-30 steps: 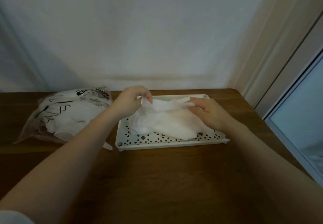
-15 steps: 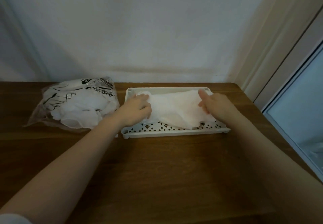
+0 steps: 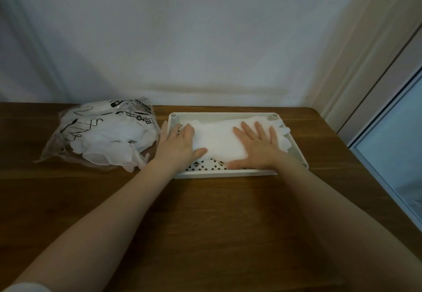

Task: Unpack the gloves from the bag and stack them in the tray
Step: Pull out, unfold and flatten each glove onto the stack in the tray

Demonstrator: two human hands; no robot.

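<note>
A white perforated tray [image 3: 219, 115] sits on the wooden table at centre right. A stack of thin white gloves [image 3: 217, 140] lies flat inside it, glove fingers pointing right. My left hand [image 3: 177, 145] rests flat on the stack's left end, over the tray's left rim. Flat on the right half of the stack lies my right hand [image 3: 257, 146], fingers spread. A clear printed plastic bag [image 3: 102, 132] with more white gloves lies left of the tray, its open end spilling gloves toward me.
The wooden table [image 3: 205, 223] runs to the wall behind. Its right edge lies close to a window frame [image 3: 388, 154] and a beige door frame.
A second ago both hands held a glove above the tray by its ends. They laid it down, and now both palms lie flat on the stack.
</note>
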